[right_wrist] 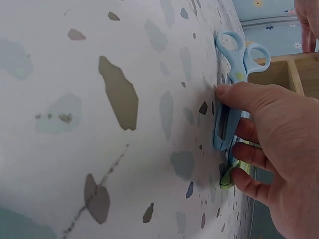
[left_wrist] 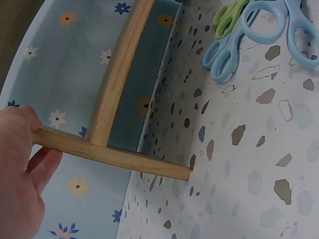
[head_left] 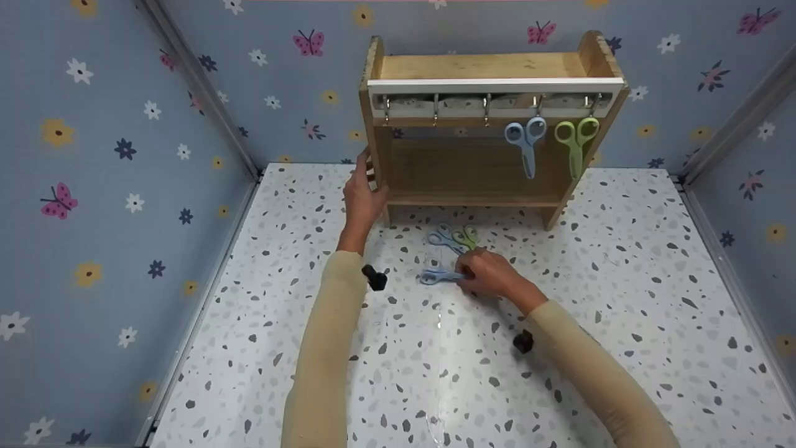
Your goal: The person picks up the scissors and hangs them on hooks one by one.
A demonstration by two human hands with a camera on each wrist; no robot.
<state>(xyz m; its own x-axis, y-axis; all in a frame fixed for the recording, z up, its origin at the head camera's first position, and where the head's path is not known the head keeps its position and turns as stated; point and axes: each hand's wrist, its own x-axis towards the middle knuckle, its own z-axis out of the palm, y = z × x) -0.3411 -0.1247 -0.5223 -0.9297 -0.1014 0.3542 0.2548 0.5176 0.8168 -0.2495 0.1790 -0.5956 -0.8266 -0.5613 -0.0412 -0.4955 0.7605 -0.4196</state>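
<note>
The held scissors (right_wrist: 239, 71), blue, are low over the table (head_left: 236, 348), in front of the rack (head_left: 460, 171). Walls (head_left: 99, 236) patterned with flowers and butterflies stand round the back and sides of the table, which is white with grey flecks. The rack is wooden and stands towards the back. Beige sleeves (head_left: 329, 348) cover both arms. The left hand (head_left: 362, 196) grips the rack's left side, thumb at the front and fingers round behind it, with gaps showing between some of them. The right hand (head_left: 490, 274) pinches the held scissors between thumb and curled fingers by the blade part; the handles stick out to the left in the head view. Hung blue scissors (head_left: 527, 155) and hung green scissors (head_left: 576, 155) dangle by their handles at the right end of the rack, the green ones outermost. A second blue pair (left_wrist: 232, 42) and a green pair (left_wrist: 235, 15) lie close together on the table, between the held scissors and the rack. The right hand hides their blades in the head view, and whether its fingers touch them I cannot tell. A black piece (head_left: 376, 279) shows beside each sleeve. Metal hooks (head_left: 436, 109) line the rack's upper front.
</note>
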